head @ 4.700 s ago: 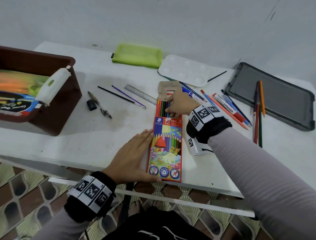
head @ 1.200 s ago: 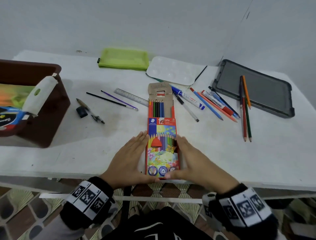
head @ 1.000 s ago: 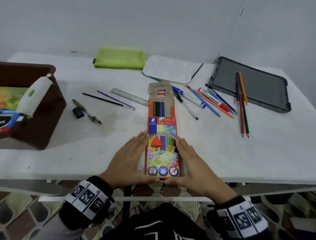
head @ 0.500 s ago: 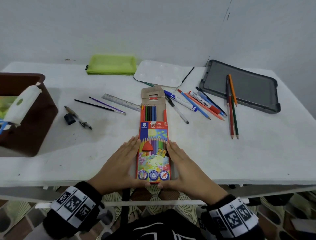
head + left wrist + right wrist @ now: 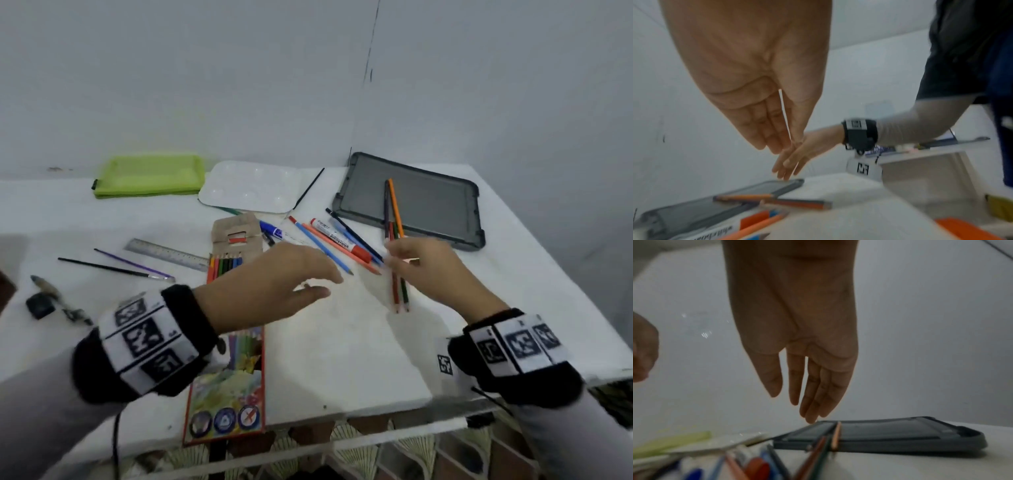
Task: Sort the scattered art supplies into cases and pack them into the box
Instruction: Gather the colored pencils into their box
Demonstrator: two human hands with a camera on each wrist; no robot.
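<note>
While the coloured-pencil box [image 5: 226, 377] lay flat at the near edge of the white tabletop [image 5: 342, 349] with its flap open, the left hand [image 5: 270, 291] hovered above it, grip released, fingers straight and holding nothing. Right of the box, the right hand [image 5: 435, 270] hung over four loose coloured pencils [image 5: 394, 219], its grip likewise released and its fingertips [image 5: 809, 417] close above them. Those pencils rested partly on a grey tray [image 5: 431, 202]

Head looks down; wrists (close, low) share tablet [image 5: 890, 433].
</note>
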